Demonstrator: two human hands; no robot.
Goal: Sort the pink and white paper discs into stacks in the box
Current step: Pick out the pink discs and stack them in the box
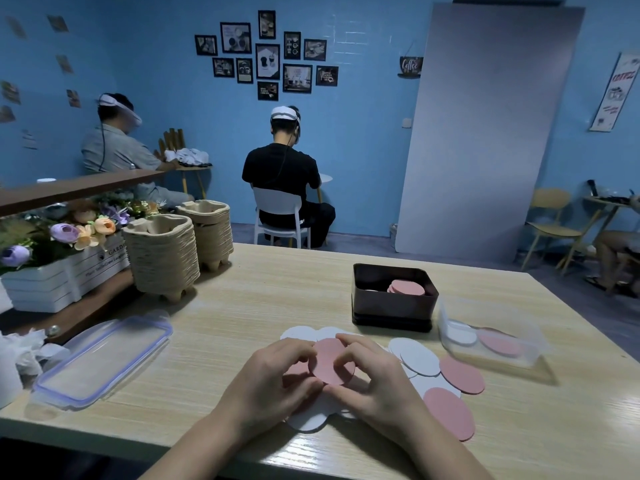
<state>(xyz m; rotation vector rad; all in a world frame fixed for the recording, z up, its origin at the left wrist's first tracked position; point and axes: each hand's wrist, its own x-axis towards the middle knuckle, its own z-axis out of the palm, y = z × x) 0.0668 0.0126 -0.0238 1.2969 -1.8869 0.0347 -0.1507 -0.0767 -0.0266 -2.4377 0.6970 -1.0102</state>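
A pink paper disc (331, 362) is held just above the table, pinched from both sides by my left hand (277, 379) and my right hand (377, 379). Under and around the hands lies a loose spread of white discs (417, 356) and pink discs (462, 374). Behind them stands the dark brown box (393, 308), open at the top, with a stack of pink discs (407, 287) inside on its right side. The box's left side is mostly hidden by its wall.
A clear plastic container (491, 344) at the right holds a white and a pink disc. Its lid (104, 358) lies at the left. Two stacks of pulp cup carriers (162, 254) and a flower planter (65, 271) stand at the far left. People sit beyond the table.
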